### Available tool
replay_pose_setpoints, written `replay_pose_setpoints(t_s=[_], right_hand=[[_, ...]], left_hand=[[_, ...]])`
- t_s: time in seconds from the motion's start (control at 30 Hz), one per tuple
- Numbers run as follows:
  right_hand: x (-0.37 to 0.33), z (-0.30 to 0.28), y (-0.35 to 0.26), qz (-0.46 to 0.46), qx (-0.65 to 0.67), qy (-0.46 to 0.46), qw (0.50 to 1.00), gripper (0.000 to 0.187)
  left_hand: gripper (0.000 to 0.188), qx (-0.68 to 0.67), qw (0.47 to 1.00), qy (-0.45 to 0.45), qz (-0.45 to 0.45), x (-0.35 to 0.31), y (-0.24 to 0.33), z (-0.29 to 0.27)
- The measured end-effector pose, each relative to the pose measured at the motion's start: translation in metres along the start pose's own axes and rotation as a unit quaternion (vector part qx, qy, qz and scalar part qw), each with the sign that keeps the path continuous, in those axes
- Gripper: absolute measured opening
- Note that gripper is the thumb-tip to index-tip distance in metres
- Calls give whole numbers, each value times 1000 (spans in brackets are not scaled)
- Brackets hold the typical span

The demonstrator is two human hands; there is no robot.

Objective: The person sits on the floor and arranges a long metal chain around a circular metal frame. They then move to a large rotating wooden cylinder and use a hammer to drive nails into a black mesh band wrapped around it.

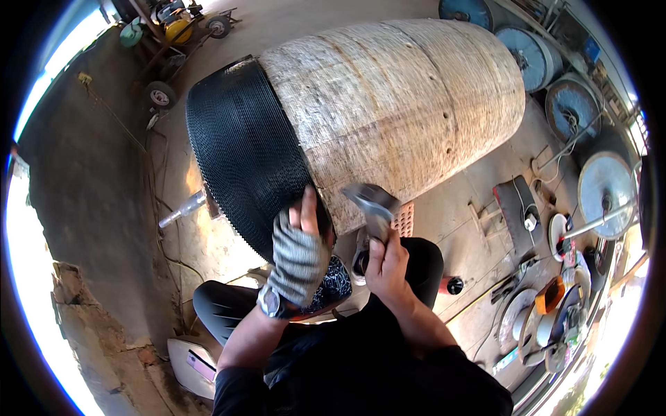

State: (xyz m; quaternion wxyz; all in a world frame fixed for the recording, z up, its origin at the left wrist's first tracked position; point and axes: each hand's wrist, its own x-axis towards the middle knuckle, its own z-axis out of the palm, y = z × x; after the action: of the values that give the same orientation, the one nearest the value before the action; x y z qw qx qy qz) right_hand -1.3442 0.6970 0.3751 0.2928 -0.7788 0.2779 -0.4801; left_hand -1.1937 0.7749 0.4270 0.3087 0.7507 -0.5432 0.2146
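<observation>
A large barrel-shaped roller of pale, stained wood lies on its side in front of me. Its left end is wrapped in a black ribbed mesh band. My left hand, in a grey knit glove with bare fingertips, lies against the band's right edge. Its index finger is stretched out along that edge, and the thumb is hidden. My bare right hand is wrapped round a hammer, close below the metal head. The hammer head is beside the wood, just right of the band; contact cannot be made out.
A metal shaft sticks out of the roller's left end. Several round metal-ended drums line the right side. Spools and an orange container stand lower right. A red can is by my right knee. A phone lies lower left.
</observation>
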Motion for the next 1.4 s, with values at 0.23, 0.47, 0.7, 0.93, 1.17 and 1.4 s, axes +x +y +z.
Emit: replay_pose_setpoints(t_s=[0.23,0.47,0.7,0.93,1.17,1.4], right_hand=[[0,21,0,23,-19,-54,998,16],[-2,35,19,-39,-144,-87,985,26],[-12,29,22,-108,42,53,992,26],[-33,38,45,-58,-9,33,998,24],[-22,40,27,-8,-63,14,998,20],[-28,42,39,14,-18,36,999,23]], left_hand=[[31,-46,924,-379,-34,-99,-10,4],[37,-77,952,-288,-65,-147,-24,50],[32,-1,910,-414,2,-136,-20,42],[33,-14,940,-342,-4,-156,-23,55],[48,-62,916,-397,12,-121,-25,30],[27,-70,947,-309,44,-106,-30,18]])
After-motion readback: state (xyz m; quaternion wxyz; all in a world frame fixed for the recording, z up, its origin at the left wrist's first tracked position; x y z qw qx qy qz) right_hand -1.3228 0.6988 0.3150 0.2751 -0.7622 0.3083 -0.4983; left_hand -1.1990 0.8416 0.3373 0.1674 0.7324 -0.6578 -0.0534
